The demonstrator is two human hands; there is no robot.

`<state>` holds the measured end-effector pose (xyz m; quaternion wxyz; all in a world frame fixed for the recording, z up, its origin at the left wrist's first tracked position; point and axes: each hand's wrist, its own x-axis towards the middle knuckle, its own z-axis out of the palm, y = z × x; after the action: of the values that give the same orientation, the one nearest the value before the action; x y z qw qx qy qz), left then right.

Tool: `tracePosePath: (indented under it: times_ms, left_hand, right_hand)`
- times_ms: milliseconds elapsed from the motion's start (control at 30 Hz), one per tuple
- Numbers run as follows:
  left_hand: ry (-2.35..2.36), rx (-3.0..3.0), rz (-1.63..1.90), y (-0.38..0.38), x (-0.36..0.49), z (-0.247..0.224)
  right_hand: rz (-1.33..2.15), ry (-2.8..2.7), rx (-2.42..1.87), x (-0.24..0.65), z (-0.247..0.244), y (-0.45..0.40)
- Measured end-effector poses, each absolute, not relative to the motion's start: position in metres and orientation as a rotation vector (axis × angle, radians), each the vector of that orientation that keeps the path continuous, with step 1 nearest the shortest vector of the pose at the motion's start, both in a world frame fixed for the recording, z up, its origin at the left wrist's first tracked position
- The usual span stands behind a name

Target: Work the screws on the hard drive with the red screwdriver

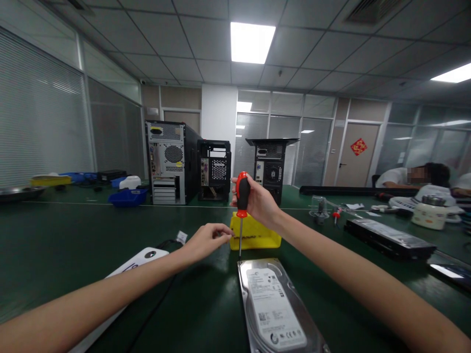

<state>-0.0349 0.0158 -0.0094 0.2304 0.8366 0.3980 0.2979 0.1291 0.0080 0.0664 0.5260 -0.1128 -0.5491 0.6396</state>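
Note:
In my right hand (pixel 259 198) is a red and black screwdriver (pixel 242 193), held upright with its shaft pointing down. Its tip ends at the far left corner of a silver hard drive (pixel 272 304), which lies label up; whether they touch I cannot tell. My left hand (pixel 209 238) is closed in a pinch at the left edge of a yellow bin (pixel 265 233). Anything between its fingertips is too small to make out. The bin stands just beyond the hard drive, partly behind the right hand, with small dark items inside.
A white power strip (pixel 143 255) with a black cable lies at left. Computer cases (pixel 167 162) stand at the back, near a blue bin (pixel 128 197). On the right are another drive stack (pixel 390 238), a phone (pixel 451 274), a cream jar (pixel 429 215) and a person (pixel 397 176).

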Motion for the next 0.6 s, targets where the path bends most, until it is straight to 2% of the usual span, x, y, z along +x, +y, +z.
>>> tracePosePath:
  times_ms: [200, 433, 600]
  left_hand:
    - [1.091, 2.287, 0.809, 0.0171, -0.0353, -0.0101]
    - [1.098, 2.313, 0.814, 0.019, -0.0372, -0.0099]
    - [1.091, 2.326, 0.785, 0.0142, -0.0354, -0.0068]
  right_hand:
    - [1.314, -1.354, -0.327, 0.1218, 0.0635, 0.0086]
    - [1.431, -1.353, -0.318, 0.1269, 0.0629, 0.0082]
    - [1.302, -1.346, -0.317, 0.1222, 0.0587, 0.013]
